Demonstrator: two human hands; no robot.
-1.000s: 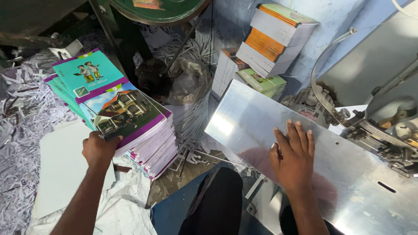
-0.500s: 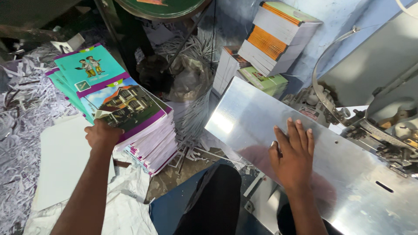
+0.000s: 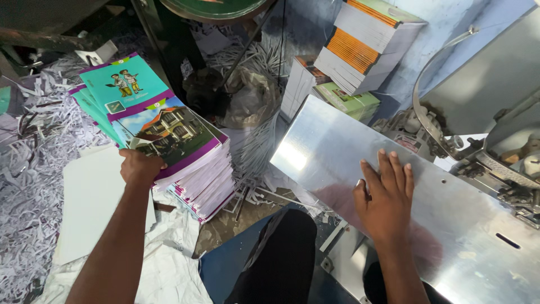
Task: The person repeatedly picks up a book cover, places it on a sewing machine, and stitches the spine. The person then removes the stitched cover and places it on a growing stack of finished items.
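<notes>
Left hand grips the top booklet of the stack on the floor, fingertips hidden beneath. Right hand lies flat, fingers spread, on the metal plate, its far end cut off.

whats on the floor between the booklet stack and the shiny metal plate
In the head view, paper strips and bare floor lie between the booklet stack and the metal plate.

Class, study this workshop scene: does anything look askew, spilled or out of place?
Yes. The stack of booklets under the left hand is fanned and crooked, its top teal booklets slid off toward the back. Shredded paper trimmings lie strewn over the floor around it. The right hand rests flat on the metal plate.
</notes>
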